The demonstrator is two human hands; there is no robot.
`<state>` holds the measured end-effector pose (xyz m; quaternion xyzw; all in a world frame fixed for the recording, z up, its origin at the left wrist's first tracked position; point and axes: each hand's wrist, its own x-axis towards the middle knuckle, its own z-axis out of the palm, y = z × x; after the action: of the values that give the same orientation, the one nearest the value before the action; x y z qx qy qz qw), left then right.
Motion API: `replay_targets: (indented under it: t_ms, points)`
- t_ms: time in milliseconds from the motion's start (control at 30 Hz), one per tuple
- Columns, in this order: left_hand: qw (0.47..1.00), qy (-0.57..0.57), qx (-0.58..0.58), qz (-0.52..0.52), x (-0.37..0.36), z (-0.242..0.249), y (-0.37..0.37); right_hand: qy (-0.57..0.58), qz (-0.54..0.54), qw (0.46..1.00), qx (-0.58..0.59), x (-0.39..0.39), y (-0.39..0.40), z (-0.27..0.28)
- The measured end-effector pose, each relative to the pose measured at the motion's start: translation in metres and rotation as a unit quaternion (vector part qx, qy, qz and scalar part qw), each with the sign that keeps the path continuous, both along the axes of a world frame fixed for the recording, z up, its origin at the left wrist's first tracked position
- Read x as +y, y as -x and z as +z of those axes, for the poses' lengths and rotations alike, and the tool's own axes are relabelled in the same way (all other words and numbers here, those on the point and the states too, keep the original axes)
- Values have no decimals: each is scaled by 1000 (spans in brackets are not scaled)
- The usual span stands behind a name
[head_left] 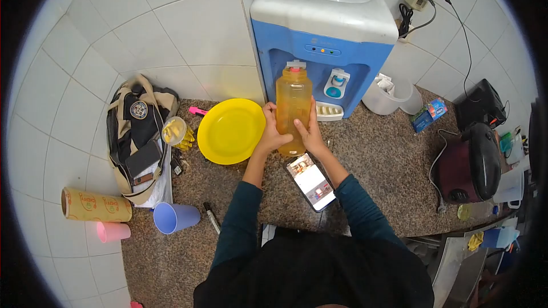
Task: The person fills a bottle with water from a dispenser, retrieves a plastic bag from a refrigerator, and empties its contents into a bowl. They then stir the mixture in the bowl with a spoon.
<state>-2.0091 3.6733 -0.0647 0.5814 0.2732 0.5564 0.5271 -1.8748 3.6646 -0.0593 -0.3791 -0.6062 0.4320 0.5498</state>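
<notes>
Orange bottle (293,100) between left grip (273,133) and right grip (311,133), arms (240,214) outstretched.

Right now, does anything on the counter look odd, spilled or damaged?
No spill or damage shows. Only the lit phone seems misplaced: it lies aslant on the counter, close to the bottle you're holding, where drips might reach it.

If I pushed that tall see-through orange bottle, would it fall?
The see-through orange bottle would probably tip, being taller than wide. Its smooth, shiny sides might be slippery. It seems stiff: no dents show by the left hand or right hand.
</notes>
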Motion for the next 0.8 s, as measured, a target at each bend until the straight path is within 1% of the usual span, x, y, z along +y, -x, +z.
replay_targets:
  t_ms: [133,333,433,633,733,800]
  points:
    - [1000,-9,23,-7,4,2,3,5,20,1000,22,5,0,-3]
    - [998,30,14,-47,6,-3,8,-10,31,999,36,4,0,2]
    - [999,10,13,-42,6,-10,7,-8,36,998,42,4,-1,0]
    - [995,-59,56,65,-6,-14,-2,-5,20,999,35,3,-1,-3]
    - [994,-56,54,77,-12,-9,-5,-8,-1,1000,10,3,-2,-3]
    - [997,-35,29,63,-14,-9,-6,-12,-17,1000,-11,3,-2,-3]
